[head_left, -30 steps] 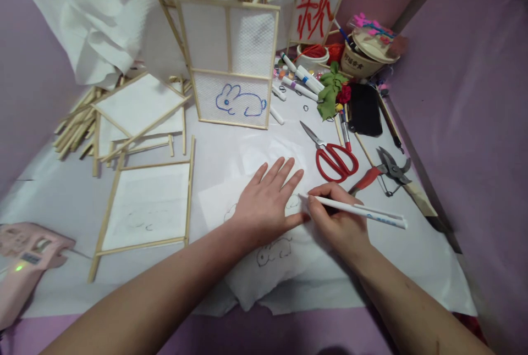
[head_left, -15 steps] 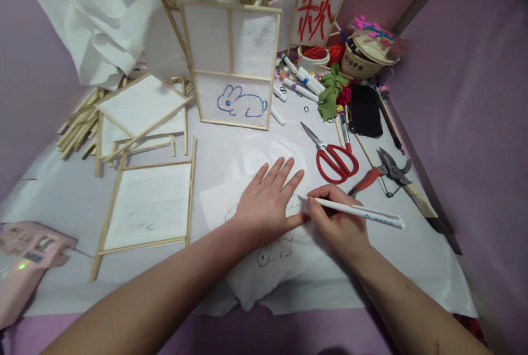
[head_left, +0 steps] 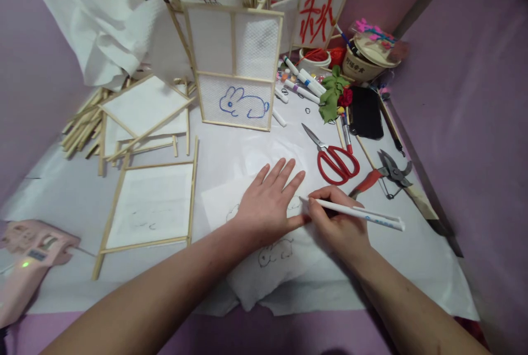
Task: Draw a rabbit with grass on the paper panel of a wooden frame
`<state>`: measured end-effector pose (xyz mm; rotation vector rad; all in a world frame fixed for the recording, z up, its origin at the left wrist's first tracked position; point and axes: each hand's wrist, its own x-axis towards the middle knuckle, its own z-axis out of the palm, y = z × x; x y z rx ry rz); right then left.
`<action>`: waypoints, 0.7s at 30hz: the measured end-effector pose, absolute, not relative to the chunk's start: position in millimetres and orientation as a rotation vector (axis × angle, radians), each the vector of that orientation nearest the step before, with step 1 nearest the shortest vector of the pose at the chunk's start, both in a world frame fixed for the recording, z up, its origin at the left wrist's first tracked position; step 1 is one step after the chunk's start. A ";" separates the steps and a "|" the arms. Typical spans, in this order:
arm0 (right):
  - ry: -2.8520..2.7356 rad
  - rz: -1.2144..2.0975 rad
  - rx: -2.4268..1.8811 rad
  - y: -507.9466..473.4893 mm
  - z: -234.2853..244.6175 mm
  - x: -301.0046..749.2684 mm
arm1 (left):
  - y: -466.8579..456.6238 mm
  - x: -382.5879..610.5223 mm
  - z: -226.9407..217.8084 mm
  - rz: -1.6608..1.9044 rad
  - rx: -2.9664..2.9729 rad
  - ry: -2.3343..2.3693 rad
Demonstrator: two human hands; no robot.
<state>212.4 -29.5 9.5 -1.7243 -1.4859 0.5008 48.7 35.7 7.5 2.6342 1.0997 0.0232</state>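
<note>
My left hand (head_left: 268, 201) lies flat with fingers spread on a thin white sheet (head_left: 264, 275) that bears pencilled rabbit outlines. It pins the sheet to the table. My right hand (head_left: 336, 226) is closed on a white pen (head_left: 363, 215). The pen's tip touches the sheet just right of my left thumb, beside a small rabbit outline.
Red scissors (head_left: 336, 160) and red-handled pliers (head_left: 381, 173) lie to the right. A wooden frame (head_left: 150, 204) lies flat at left, an upright panel with a blue rabbit (head_left: 243, 105) behind. Markers (head_left: 303, 83), a black phone (head_left: 365, 113), a pink glue gun (head_left: 25, 261) and loose sticks (head_left: 82, 127) surround.
Both hands stay in place on the sheet with the pen tip at the same spot. The view has shifted slightly.
</note>
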 end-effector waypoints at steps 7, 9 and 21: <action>-1.594 0.471 -1.663 -27.1 6.5 214.8 | 36.1 46.9 7.3 0.015 2.641 1.095; -1.598 0.461 -1.661 -26.4 5.4 215.4 | 36.3 46.9 7.0 0.012 2.642 1.089; -1.481 0.473 -1.768 -30.2 11.0 208.1 | 36.7 48.4 8.6 -0.004 2.630 1.091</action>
